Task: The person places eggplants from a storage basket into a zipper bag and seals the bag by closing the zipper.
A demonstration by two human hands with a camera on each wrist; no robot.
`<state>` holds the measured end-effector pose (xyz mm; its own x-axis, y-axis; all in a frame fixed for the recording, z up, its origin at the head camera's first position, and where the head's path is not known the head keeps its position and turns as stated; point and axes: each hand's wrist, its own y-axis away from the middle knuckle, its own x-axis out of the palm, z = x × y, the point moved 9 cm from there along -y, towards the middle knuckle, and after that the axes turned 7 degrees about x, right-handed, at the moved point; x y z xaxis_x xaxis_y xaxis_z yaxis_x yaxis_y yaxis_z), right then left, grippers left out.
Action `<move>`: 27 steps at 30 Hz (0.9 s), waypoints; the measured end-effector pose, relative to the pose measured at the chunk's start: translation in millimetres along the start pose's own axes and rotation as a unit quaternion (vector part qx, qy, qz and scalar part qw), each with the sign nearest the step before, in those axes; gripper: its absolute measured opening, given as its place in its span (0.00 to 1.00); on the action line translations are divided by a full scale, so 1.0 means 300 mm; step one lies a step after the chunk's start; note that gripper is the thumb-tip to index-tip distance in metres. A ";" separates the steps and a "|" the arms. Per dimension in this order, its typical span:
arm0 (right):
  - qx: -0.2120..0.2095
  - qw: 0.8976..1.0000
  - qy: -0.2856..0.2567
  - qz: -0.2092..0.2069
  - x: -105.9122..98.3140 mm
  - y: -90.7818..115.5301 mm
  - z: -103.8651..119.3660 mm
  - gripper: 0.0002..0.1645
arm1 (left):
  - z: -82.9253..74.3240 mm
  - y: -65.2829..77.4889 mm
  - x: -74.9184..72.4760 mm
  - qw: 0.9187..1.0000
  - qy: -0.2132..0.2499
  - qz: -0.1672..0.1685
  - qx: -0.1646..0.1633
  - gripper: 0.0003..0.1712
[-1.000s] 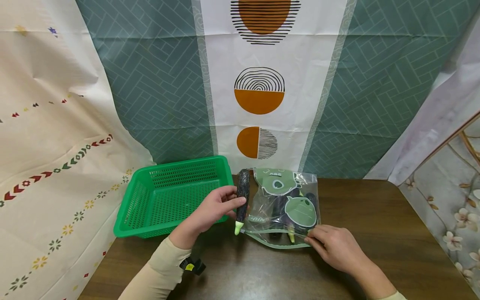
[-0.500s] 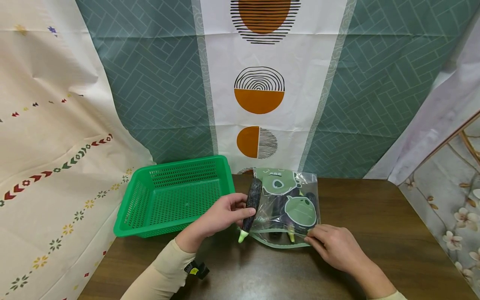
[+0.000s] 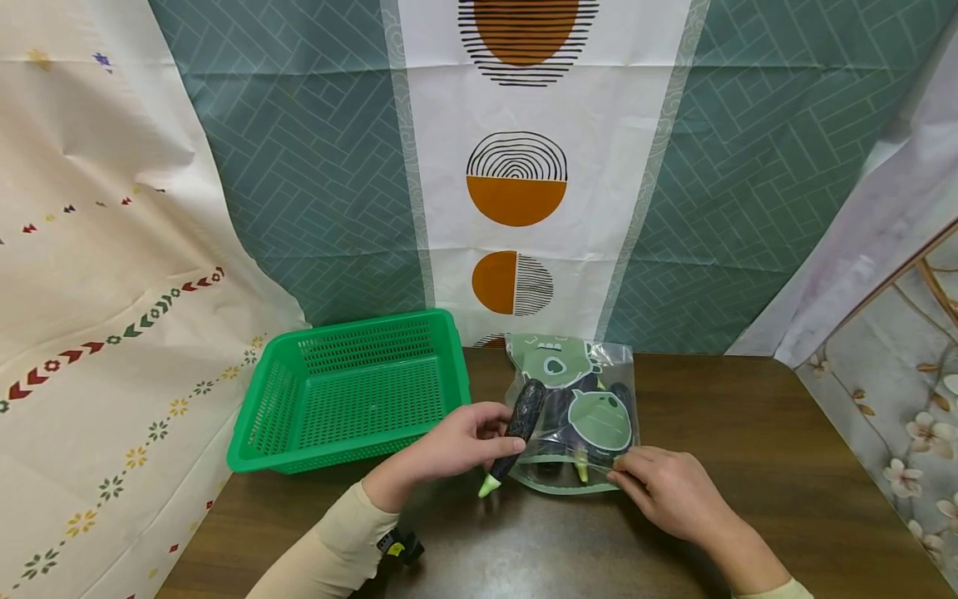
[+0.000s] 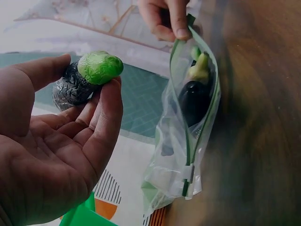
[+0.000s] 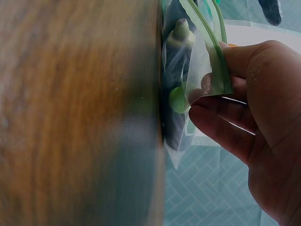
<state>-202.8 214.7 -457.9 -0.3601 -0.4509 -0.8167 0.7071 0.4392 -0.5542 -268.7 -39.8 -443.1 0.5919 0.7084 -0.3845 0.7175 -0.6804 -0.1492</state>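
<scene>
My left hand (image 3: 473, 438) pinches a long dark eggplant (image 3: 526, 412) with a pale green stem end between thumb and fingers. It tilts over the left part of a clear zip bag (image 3: 533, 449), stem end pointing toward me. In the left wrist view the eggplant's green end (image 4: 100, 67) faces the camera, and the zip bag (image 4: 160, 141) gapes beyond it. Several dark vegetables, one a glossy eggplant (image 4: 194, 101), lie inside. My right hand (image 3: 669, 491) pinches the bag's green-edged mouth at its right corner; in the right wrist view its thumb and fingers hold the green strip (image 5: 218, 77).
A green plastic basket (image 3: 348, 453) with perforated walls stands on the brown wooden table (image 3: 733, 424), left of the bag. Patterned cloth (image 3: 314, 166) hangs behind the table and along both sides. A black wrist device (image 3: 400, 545) sits at my left sleeve.
My left hand has moved right and toward me with the eggplant, which has gone from nearly upright to slanted and now overlaps the bag. My right hand keeps its hold on the bag's corner.
</scene>
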 end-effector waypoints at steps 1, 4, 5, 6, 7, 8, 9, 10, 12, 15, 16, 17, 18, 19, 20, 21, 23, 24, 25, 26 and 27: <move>0.000 1.000 0.000 0.000 0.001 0.000 0.000 0.15 | 0.001 -0.001 0.005 1.000 -0.003 0.003 0.001 0.17; 0.000 1.000 0.000 0.001 0.003 0.001 -0.002 0.16 | 0.010 -0.004 0.017 1.000 -0.016 0.010 0.002 0.19; 0.001 1.000 0.000 0.002 0.004 0.001 -0.002 0.15 | 0.014 -0.005 0.019 1.000 -0.028 0.011 0.003 0.20; 0.001 1.000 -0.001 0.002 0.005 0.002 -0.002 0.15 | 0.017 -0.005 0.021 0.999 -0.040 0.011 0.002 0.21; 0.001 1.000 0.000 0.003 0.005 0.002 -0.002 0.15 | 0.020 -0.006 0.023 0.999 -0.052 0.011 0.000 0.23; 0.002 1.000 0.000 0.003 0.005 0.002 -0.003 0.15 | 0.024 -0.008 0.025 0.998 -0.065 0.012 0.000 0.25; 0.003 1.000 0.000 0.004 0.005 0.002 -0.003 0.15 | 0.028 -0.008 0.028 0.997 -0.076 0.014 -0.002 0.27; 0.003 1.000 0.000 0.004 0.005 0.001 -0.003 0.15 | 0.030 -0.009 0.031 0.996 -0.087 0.016 -0.004 0.29; 0.004 1.000 0.000 0.004 0.005 0.001 -0.003 0.15 | 0.035 -0.009 0.039 0.995 -0.100 0.021 -0.010 0.32; 0.003 1.000 0.001 0.004 0.004 0.001 -0.003 0.15 | 0.042 -0.009 0.050 0.993 -0.109 0.032 -0.016 0.33; 0.002 1.000 0.001 0.003 0.004 0.001 -0.002 0.15 | 0.045 -0.008 0.052 0.993 -0.113 0.035 -0.018 0.33; 0.001 1.000 0.001 0.003 0.004 0.001 -0.002 0.15 | 0.047 -0.008 0.054 0.992 -0.119 0.038 -0.019 0.34; 0.001 1.000 0.002 0.003 0.004 0.001 -0.002 0.15 | 0.049 -0.007 0.056 0.991 -0.126 0.042 -0.020 0.34; 0.000 1.000 0.002 0.002 0.004 0.001 -0.002 0.16 | 0.051 -0.006 0.058 0.990 -0.132 0.045 -0.020 0.34; 0.000 1.000 0.002 0.002 0.004 0.001 -0.002 0.16 | 0.052 -0.005 0.059 0.989 -0.140 0.049 -0.020 0.34; 0.001 1.000 0.002 0.002 0.004 0.002 -0.002 0.16 | 0.053 -0.004 0.060 0.987 -0.147 0.053 -0.018 0.34; 0.001 1.000 0.002 0.002 0.004 0.001 -0.003 0.16 | 0.054 -0.003 0.064 0.985 -0.158 0.061 -0.014 0.32; 0.001 1.000 0.002 0.003 0.004 0.001 -0.003 0.16 | 0.054 -0.002 0.065 0.985 -0.161 0.065 -0.012 0.31; 0.001 1.000 0.002 0.003 0.004 0.001 -0.003 0.15 | 0.054 -0.001 0.066 0.984 -0.163 0.068 -0.010 0.29; 0.001 1.000 0.002 0.003 0.004 0.001 -0.003 0.15 | 0.054 0.000 0.068 0.984 -0.163 0.071 -0.008 0.28; 0.001 1.000 0.003 0.002 0.004 0.001 -0.003 0.15 | 0.056 0.000 0.069 0.984 -0.164 0.074 -0.006 0.26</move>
<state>-203.5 214.9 -459.2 -0.3602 -0.4444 -0.8202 0.7095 0.4404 -0.5502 -262.5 -28.3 -466.2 0.5412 0.5015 -0.6750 0.6380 -0.7677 -0.0588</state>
